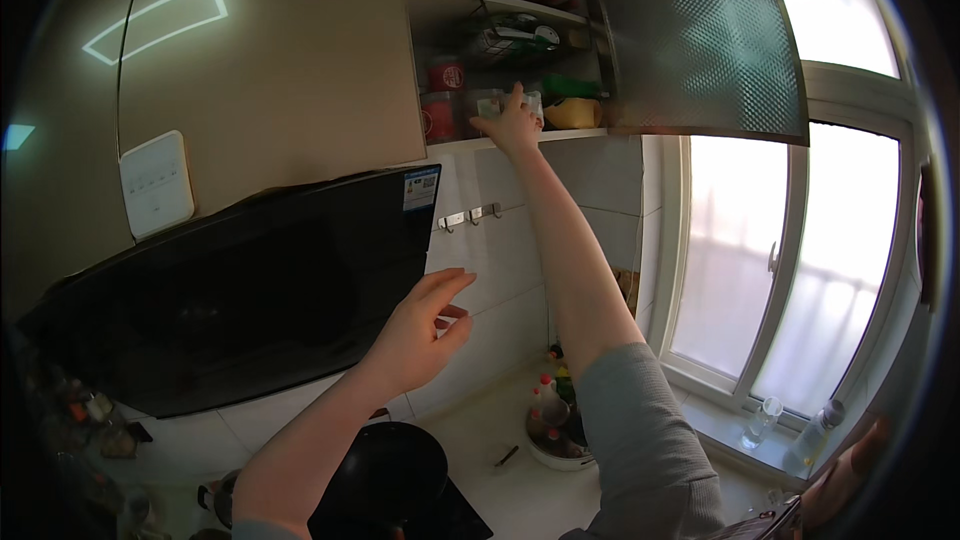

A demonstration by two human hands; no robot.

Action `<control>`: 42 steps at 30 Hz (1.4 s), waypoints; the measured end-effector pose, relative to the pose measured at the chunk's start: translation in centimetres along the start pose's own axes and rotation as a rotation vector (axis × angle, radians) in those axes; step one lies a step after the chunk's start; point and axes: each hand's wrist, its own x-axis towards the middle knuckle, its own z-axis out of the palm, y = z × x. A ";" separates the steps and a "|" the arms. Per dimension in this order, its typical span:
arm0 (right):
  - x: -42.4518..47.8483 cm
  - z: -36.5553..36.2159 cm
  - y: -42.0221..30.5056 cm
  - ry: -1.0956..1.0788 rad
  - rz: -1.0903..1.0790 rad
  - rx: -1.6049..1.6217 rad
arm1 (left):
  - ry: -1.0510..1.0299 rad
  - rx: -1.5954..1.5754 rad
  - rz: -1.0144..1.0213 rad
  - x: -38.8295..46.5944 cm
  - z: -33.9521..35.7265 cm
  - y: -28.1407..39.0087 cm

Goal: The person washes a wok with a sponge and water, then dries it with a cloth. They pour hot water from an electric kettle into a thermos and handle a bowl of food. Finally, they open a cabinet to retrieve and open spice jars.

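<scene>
My right hand [514, 124] reaches up to the lower shelf [574, 133] of an open wall cabinet, fingers spread at a clear container [534, 106]; whether it grips the container, I cannot tell. Just left of it stand red-filled jars [440, 117], with a smaller red container [446, 76] on top. To its right lie a yellow package [574, 113] and a green item [571, 86]. My left hand [431, 330] is raised in front of the tiled wall beside the black range hood [262, 285], fingers slightly bent and apart, holding nothing.
The textured glass cabinet door [697, 37] is swung open at upper right. A hook rail [469, 217] is on the wall. Below are a black wok [394, 472] on the hob and a round tray [559, 457] of bottles. A glass [761, 424] and a bottle [817, 435] stand on the windowsill.
</scene>
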 end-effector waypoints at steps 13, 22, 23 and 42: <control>-5.0 -5.9 3.8 -0.013 -0.126 0.826 | 0.144 -0.191 0.082 2.7 2.9 -2.2; -33.3 -15.9 10.8 -0.856 0.282 1.212 | 0.130 -0.680 -0.014 0.5 15.2 -6.3; -35.1 -16.2 13.1 -0.935 0.328 1.200 | 0.154 -0.582 -0.014 -0.9 18.2 -8.7; -58.4 -24.7 16.5 -1.070 0.562 0.605 | -0.877 -1.279 -0.604 -18.3 34.7 -13.9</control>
